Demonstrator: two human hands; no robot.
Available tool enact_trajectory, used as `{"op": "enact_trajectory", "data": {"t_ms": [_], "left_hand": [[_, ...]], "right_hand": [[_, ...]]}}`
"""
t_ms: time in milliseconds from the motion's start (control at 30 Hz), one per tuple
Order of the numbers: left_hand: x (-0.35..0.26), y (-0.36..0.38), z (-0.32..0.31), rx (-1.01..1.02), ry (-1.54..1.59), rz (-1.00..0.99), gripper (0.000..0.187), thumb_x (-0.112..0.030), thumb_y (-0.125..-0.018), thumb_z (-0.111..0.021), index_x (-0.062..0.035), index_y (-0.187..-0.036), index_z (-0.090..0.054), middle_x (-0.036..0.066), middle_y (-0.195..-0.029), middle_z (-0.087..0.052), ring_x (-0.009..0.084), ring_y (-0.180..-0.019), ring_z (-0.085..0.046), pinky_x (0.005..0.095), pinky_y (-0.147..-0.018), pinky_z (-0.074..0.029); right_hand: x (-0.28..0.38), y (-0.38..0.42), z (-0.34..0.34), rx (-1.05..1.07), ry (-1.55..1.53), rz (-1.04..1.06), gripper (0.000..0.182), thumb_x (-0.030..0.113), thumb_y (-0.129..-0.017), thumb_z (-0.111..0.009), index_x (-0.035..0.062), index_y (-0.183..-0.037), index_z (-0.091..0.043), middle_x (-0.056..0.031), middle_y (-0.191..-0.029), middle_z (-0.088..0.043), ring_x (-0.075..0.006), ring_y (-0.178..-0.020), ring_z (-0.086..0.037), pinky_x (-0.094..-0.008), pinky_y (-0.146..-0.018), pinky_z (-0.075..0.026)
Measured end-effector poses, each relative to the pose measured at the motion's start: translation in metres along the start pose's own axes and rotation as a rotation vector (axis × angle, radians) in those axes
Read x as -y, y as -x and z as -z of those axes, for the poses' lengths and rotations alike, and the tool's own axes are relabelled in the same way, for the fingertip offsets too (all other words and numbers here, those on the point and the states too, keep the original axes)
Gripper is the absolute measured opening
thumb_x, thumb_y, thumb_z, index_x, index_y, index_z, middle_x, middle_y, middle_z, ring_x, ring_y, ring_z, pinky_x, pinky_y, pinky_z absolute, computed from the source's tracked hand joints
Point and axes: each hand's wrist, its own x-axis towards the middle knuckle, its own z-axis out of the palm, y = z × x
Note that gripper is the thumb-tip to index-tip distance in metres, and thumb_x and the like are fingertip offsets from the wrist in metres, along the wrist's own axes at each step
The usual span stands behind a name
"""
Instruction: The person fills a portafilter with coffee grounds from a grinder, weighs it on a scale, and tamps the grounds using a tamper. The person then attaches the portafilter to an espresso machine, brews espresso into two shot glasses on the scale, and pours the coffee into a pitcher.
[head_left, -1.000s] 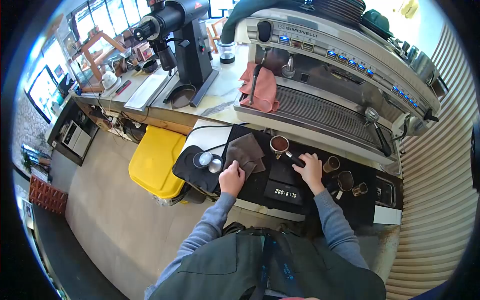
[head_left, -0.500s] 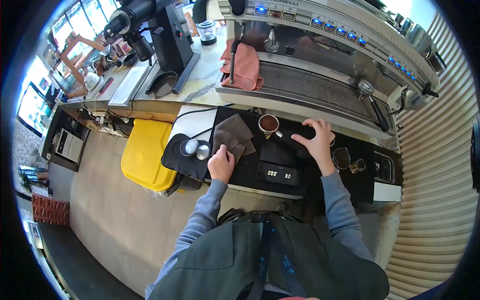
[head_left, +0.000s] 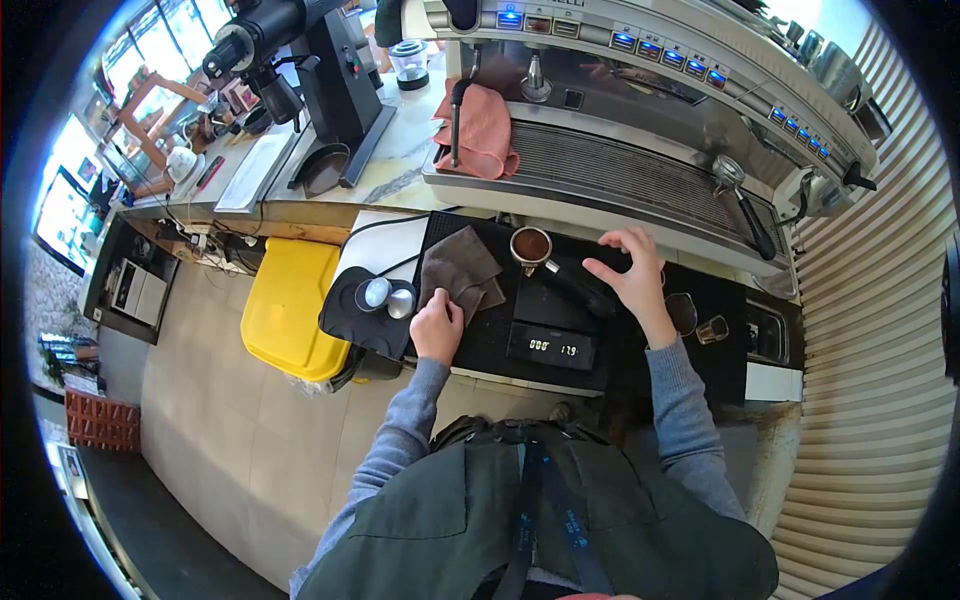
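Note:
A portafilter (head_left: 531,246), its basket filled with brown coffee grounds, rests on a black scale (head_left: 550,345) whose display is lit. Its dark handle points toward my right hand (head_left: 636,280), which hovers just beyond the handle's end with thumb and fingers spread, holding nothing. My left hand (head_left: 437,327) is closed at the lower edge of a folded brown cloth (head_left: 460,270); whether anything is inside the curled fingers is hidden. Left of the cloth, two round silvery pieces (head_left: 387,296) sit on a black mat (head_left: 345,320).
The espresso machine (head_left: 600,160) runs along the back, with a pink cloth (head_left: 480,130) on its tray and a second portafilter (head_left: 742,205) at right. Small glasses (head_left: 712,329) stand right of my right hand. A grinder (head_left: 340,100) and yellow bin (head_left: 290,310) are leftward.
The number at the right of the scale's display has risen from about 8.0 to 17.9. The portafilter's handle now shows lying over the scale. My hands have barely moved; the view shifted slightly.

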Motion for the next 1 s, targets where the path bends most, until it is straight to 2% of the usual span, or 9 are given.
{"op": "enact_trajectory", "data": {"t_ms": [167, 267, 300, 433, 533, 667, 833, 867, 1000], "left_hand": [[-0.001, 0.0, 0.001, 0.01, -0.034, -0.001, 0.011, -0.015, -0.084, -0.057, -0.008, -0.083, -0.049, 0.014, -0.066, -0.058, 0.0341, -0.061, -0.06, 0.0458, -0.052, -0.045], [-0.001, 0.0, 0.002, 0.014, -0.042, -0.012, 0.011, -0.015, -0.083, -0.056, -0.0081, -0.082, -0.048, 0.013, -0.066, -0.057, 0.0322, -0.06, -0.06, 0.0446, -0.052, -0.045], [-0.002, 0.0, 0.002, 0.02, -0.035, -0.005, 0.011, -0.015, -0.083, -0.056, -0.0081, -0.082, -0.048, 0.013, -0.066, -0.057, 0.0322, -0.06, -0.06, 0.0447, -0.052, -0.046], [0.0, 0.001, 0.001, 0.008, -0.036, -0.006, 0.011, -0.014, -0.083, -0.056, -0.008, -0.082, -0.048, 0.013, -0.067, -0.058, 0.0324, -0.06, -0.06, 0.0448, -0.052, -0.045], [-0.002, -0.001, 0.0, -0.015, -0.029, -0.017, 0.011, -0.014, -0.083, -0.057, -0.0082, -0.082, -0.048, 0.013, -0.066, -0.058, 0.0332, -0.06, -0.06, 0.0454, -0.052, -0.045], [-0.003, 0.0, 0.003, -0.008, 0.005, 0.032, 0.01, -0.016, -0.084, -0.056, -0.0091, -0.08, -0.05, 0.016, -0.063, -0.057, 0.0364, -0.061, -0.06, 0.0473, -0.052, -0.045], [-0.015, -0.001, 0.012, 0.038, 0.009, 0.087, 0.008, -0.017, -0.084, -0.056, -0.0093, -0.082, -0.053, 0.017, -0.068, -0.059, 0.0389, -0.063, -0.06, 0.0481, -0.055, -0.046], [-0.011, 0.001, 0.008, 0.021, 0.004, 0.081, 0.008, -0.017, -0.083, -0.056, -0.0094, -0.082, -0.053, 0.017, -0.068, -0.059, 0.039, -0.064, -0.06, 0.0481, -0.055, -0.046], [-0.014, 0.002, 0.006, 0.039, -0.019, 0.1, 0.007, -0.016, -0.083, -0.056, -0.0092, -0.084, -0.053, 0.018, -0.069, -0.059, 0.0398, -0.065, -0.06, 0.0481, -0.055, -0.046]], "right_hand": [[0.003, 0.0, -0.005, 0.114, -0.112, -0.022, 0.035, 0.032, -0.069, -0.081, 0.0116, -0.088, -0.06, 0.0005, -0.08, -0.052, -0.0179, -0.082, -0.053, -0.0357, -0.077, -0.039], [-0.011, 0.008, -0.012, 0.358, 0.086, 0.038, 0.038, 0.027, -0.07, -0.079, 0.0101, -0.097, -0.058, -0.0035, -0.08, -0.054, -0.0211, -0.077, -0.055, -0.0343, -0.07, -0.045], [-0.005, 0.01, -0.011, 0.502, 0.224, -0.001, 0.043, 0.034, -0.072, -0.076, 0.0095, -0.102, -0.057, -0.0061, -0.084, -0.055, -0.0249, -0.088, -0.056, -0.0388, -0.078, -0.043], [-0.041, 0.039, -0.041, 0.486, 0.37, 0.112, 0.048, 0.034, -0.074, -0.072, 0.0032, -0.108, -0.058, -0.0129, -0.099, -0.061, -0.0321, -0.1, -0.055, -0.0419, -0.082, -0.043], [-0.051, 0.045, -0.051, 0.399, 0.219, 0.068, 0.039, 0.019, -0.072, -0.069, -0.0018, -0.104, -0.058, -0.0181, -0.1, -0.06, -0.0356, -0.096, -0.056, -0.0424, -0.082, -0.047], [-0.051, 0.057, -0.028, 0.305, 0.034, -0.005, 0.04, 0.017, -0.073, -0.07, -0.0029, -0.104, -0.058, -0.0191, -0.098, -0.059, -0.0373, -0.095, -0.056, -0.0418, -0.082, -0.047], [-0.032, 0.052, 0.084, 0.228, -0.158, -0.166, 0.037, 0.017, -0.075, -0.071, -0.0059, -0.1, -0.058, -0.021, -0.094, -0.061, -0.0336, -0.084, -0.062, -0.037, -0.073, -0.048], [-0.037, 0.053, 0.108, 0.156, -0.168, -0.155, 0.038, 0.016, -0.075, -0.072, -0.0053, -0.104, -0.059, -0.019, -0.09, -0.063, -0.025, -0.077, -0.063, -0.0344, -0.07, -0.049], [-0.066, 0.069, 0.216, -0.033, -0.046, -0.363, 0.03, 0.011, -0.075, -0.071, -0.0021, -0.1, -0.061, -0.0067, -0.074, -0.06, -0.0115, -0.064, -0.056, -0.0278, -0.058, -0.046]]}}
